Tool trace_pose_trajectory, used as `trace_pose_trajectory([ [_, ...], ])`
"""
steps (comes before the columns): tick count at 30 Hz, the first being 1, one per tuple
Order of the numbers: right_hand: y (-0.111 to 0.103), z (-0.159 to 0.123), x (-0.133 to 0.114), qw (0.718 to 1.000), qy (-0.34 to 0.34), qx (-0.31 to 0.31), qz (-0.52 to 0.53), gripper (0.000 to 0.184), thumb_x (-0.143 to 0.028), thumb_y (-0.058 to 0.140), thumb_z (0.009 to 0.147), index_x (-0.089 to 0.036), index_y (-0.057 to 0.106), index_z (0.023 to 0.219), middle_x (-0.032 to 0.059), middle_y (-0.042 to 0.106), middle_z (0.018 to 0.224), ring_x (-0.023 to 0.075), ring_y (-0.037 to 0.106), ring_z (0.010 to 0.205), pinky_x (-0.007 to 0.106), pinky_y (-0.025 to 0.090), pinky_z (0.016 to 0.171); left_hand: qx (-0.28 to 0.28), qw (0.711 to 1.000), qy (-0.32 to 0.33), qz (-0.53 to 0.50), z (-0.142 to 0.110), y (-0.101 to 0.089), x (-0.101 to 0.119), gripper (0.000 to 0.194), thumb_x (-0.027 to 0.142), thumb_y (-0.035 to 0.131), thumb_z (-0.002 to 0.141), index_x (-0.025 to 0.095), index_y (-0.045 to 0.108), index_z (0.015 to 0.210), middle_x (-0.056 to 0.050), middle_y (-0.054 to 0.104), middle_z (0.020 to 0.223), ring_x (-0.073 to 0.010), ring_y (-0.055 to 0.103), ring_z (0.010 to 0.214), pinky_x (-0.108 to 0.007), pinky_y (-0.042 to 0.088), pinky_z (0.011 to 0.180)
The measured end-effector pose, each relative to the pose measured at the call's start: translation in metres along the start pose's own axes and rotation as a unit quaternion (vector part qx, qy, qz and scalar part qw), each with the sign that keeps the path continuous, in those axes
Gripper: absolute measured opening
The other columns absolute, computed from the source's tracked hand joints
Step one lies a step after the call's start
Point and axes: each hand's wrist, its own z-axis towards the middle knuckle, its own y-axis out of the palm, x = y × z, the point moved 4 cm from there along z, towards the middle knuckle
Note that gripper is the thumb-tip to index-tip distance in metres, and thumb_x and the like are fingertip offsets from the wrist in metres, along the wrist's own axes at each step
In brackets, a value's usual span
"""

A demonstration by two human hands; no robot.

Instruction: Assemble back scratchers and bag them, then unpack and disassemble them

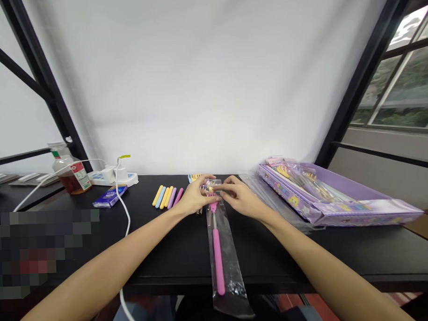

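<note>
Pink-handled rod (218, 261) lengthwise, handle toward you.
Your left hand (192, 198) and right hand (242, 198) pinch its clear sleeve (235, 272) at the far end (neither clearly nearer); the sleeve overhangs the table's (274, 271) front edge.

Right in front of us, the black tabletop (270, 257) lies bare between the clear bag (231, 244) and the plastic sleeves (274, 198), a way through! Over to our left, the white cable (127, 212) cuts across, blocking a low sweep toward the blue packet (110, 196). Far right, the purple box's wall (366, 213) stands up, fencing that side off.
</note>
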Motion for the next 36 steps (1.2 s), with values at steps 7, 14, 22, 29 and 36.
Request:
trace_pose_trajectory([
  [7,-0.007,-0.001,0.012,0.997,0.028,0.045,-0.058,0.034,-0.032,0.051,0.094,-0.026,0.069,0.122,0.0076,0.055,0.103,0.0156,0.054,0.068,0.036,0.049,0.072,-0.03,0.999,0.01,-0.024,-0.002,0.005,0.005,0.062,0.034,0.085,0.065,0.023,0.045,0.111,-0.006,0.058,0.112,-0.0129,0.066,0.075,-0.025,0.055,0.065],
  [14,-0.024,0.005,0.011,0.994,0.065,0.084,-0.023,0.033,-0.035,0.055,0.089,-0.022,0.07,0.116,0.0076,0.063,0.097,0.0158,0.056,0.066,0.033,0.048,0.068,-0.031,0.999,0.018,0.022,-0.004,0.006,0.011,0.045,0.034,0.082,0.07,0.02,0.055,0.102,-0.008,0.056,0.124,-0.0128,0.067,0.076,-0.022,0.051,0.058],
  [22,-0.067,-0.009,0.064,0.949,0.206,0.01,-0.24,0.012,-0.028,0.064,0.078,-0.02,0.071,0.082,0.0071,0.073,0.082,0.0228,0.064,0.074,0.033,0.042,0.065,-0.034,0.997,0.035,0.053,-0.005,0.006,0.011,0.066,0.028,0.079,0.074,0.026,0.051,0.133,-0.012,0.043,0.147,-0.0165,0.069,0.083,-0.028,0.056,0.066],
  [29,-0.055,-0.013,0.085,0.936,0.245,-0.05,-0.247,0.027,-0.042,0.073,0.074,-0.021,0.07,0.092,0.006,0.073,0.087,0.0234,0.066,0.078,0.031,0.042,0.066,-0.035,0.996,0.04,0.066,-0.005,0.005,0.011,0.068,0.028,0.078,0.075,0.026,0.048,0.135,-0.012,0.042,0.148,-0.0155,0.069,0.084,-0.031,0.058,0.072],
  [36,-0.051,-0.014,0.09,0.94,0.269,-0.041,-0.207,0.029,-0.028,0.078,0.069,-0.02,0.069,0.096,0.0029,0.073,0.079,0.0199,0.066,0.071,0.028,0.041,0.062,-0.045,0.995,0.047,0.073,-0.005,0.006,0.009,0.071,0.031,0.078,0.076,0.028,0.045,0.139,-0.011,0.038,0.15,-0.014,0.068,0.083,-0.032,0.058,0.074],
])
